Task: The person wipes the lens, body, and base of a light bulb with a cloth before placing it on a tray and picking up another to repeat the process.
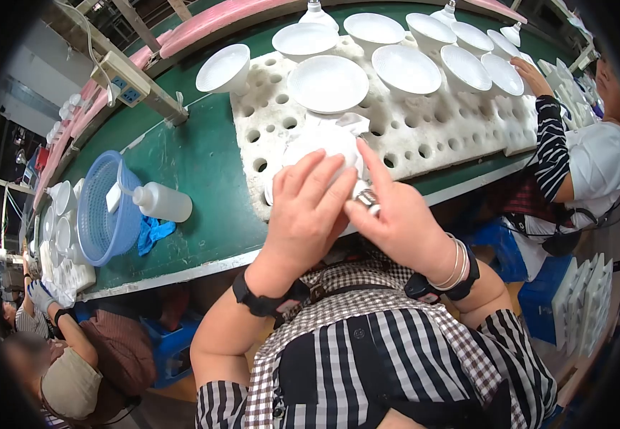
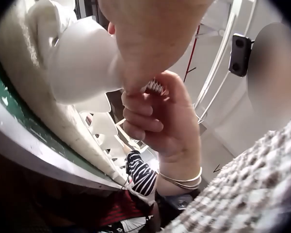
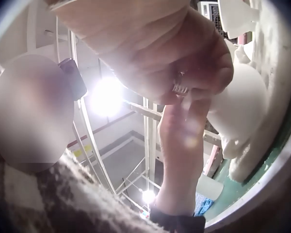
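Note:
A white cone-shaped lamp housing [image 1: 326,145] lies at the front edge of a white foam tray [image 1: 424,136] full of holes. My left hand [image 1: 308,209] wraps over the housing from the left and grips it. Its palm [image 2: 150,39] sits against the housing's narrow end [image 2: 82,58]. My right hand [image 1: 399,218] meets it from the right and pinches a small threaded metal cap [image 1: 368,201] at that narrow end, index finger stretched forward. The cap [image 2: 156,87] shows between both hands, under the right hand's curled fingers [image 2: 140,119]. The right wrist view shows the cap [image 3: 180,88] beside the housing [image 3: 242,104].
Several more white cones [image 1: 328,82] stand upright in the foam tray on a green belt [image 1: 203,164]. To the left are a blue basket [image 1: 102,211], a white squeeze bottle [image 1: 160,201], a blue cloth [image 1: 153,232] and a power strip [image 1: 120,79]. Another worker [image 1: 582,171] reaches in at the right.

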A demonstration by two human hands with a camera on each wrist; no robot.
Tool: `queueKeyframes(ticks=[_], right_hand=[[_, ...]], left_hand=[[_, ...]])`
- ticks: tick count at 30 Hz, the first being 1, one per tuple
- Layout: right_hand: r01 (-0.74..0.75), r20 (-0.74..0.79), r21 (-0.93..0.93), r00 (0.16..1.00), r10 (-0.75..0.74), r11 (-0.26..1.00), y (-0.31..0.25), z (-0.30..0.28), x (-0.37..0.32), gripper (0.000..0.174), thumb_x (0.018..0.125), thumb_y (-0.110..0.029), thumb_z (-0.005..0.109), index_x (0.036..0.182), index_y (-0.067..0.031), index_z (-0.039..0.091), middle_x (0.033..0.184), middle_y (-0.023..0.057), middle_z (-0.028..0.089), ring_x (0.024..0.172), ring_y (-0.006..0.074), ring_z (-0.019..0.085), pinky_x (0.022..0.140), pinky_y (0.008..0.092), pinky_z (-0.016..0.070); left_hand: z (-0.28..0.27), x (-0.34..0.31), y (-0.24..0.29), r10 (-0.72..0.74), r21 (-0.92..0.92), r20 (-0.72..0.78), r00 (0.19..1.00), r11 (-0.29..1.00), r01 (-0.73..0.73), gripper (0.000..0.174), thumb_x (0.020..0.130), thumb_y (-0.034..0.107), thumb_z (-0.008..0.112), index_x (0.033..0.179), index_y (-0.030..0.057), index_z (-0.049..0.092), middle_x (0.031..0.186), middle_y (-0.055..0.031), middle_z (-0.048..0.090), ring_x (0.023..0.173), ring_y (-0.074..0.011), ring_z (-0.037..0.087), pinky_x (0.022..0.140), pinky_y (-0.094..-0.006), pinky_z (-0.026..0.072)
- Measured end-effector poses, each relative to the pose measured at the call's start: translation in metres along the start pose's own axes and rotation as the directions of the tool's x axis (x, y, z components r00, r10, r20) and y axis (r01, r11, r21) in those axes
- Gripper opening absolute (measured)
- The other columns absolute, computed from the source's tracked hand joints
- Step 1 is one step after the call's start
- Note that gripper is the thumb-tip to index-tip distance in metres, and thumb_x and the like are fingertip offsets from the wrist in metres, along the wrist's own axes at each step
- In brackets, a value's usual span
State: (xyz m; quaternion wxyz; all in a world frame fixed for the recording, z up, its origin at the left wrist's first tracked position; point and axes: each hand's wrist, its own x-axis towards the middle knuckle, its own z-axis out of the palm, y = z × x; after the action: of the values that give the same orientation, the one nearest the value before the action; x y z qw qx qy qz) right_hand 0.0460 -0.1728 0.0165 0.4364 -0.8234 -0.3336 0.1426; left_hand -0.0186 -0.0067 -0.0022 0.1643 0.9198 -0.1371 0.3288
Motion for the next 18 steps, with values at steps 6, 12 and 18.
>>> queueKeyframes(ticks=[6, 12, 18], right_hand=[[0.120, 0.148, 0.127, 0.979, -0.139, 0.985, 0.008, -0.010, 0.003, 0.095, 0.086, -0.028, 0.071, 0.154, 0.0015, 0.012, 0.081, 0.0147, 0.061, 0.074, 0.0296, 0.062, 0.071, 0.0392, 0.0501], [0.371, -0.207, 0.280, 0.924, -0.321, 0.886, 0.062, -0.002, 0.008, 0.134, 0.060, -0.040, 0.094, 0.157, -0.0037, 0.008, 0.144, 0.0217, 0.042, 0.131, 0.0316, 0.046, 0.110, 0.0402, 0.0359], [0.279, -0.100, 0.691, 0.951, -0.293, 0.668, 0.049, 0.016, 0.005, 0.155, 0.050, -0.036, 0.099, 0.157, -0.0094, -0.011, 0.162, 0.0203, 0.012, 0.150, 0.0293, 0.016, 0.121, 0.0410, 0.0134]], left_hand=[[0.003, -0.004, -0.030, -0.247, -0.258, -0.187, 0.951, 0.946, 0.195, 0.039, 0.073, 0.009, 0.075, 0.111, 0.0058, 0.066, 0.113, -0.0102, 0.066, 0.100, -0.0308, 0.062, 0.084, -0.0386, 0.0485], [-0.007, -0.011, -0.035, -0.716, -0.935, 0.176, 0.676, 0.093, 0.341, 0.034, 0.092, 0.013, 0.068, 0.120, -0.0047, 0.060, 0.116, -0.0106, 0.065, 0.105, -0.0146, 0.061, 0.092, -0.0315, 0.0494], [0.004, -0.006, -0.009, -0.692, -0.949, 0.299, 0.657, -0.142, 0.282, 0.037, 0.094, 0.013, 0.065, 0.125, -0.0056, 0.056, 0.118, -0.0107, 0.064, 0.108, -0.0167, 0.061, 0.097, -0.0317, 0.0463]])
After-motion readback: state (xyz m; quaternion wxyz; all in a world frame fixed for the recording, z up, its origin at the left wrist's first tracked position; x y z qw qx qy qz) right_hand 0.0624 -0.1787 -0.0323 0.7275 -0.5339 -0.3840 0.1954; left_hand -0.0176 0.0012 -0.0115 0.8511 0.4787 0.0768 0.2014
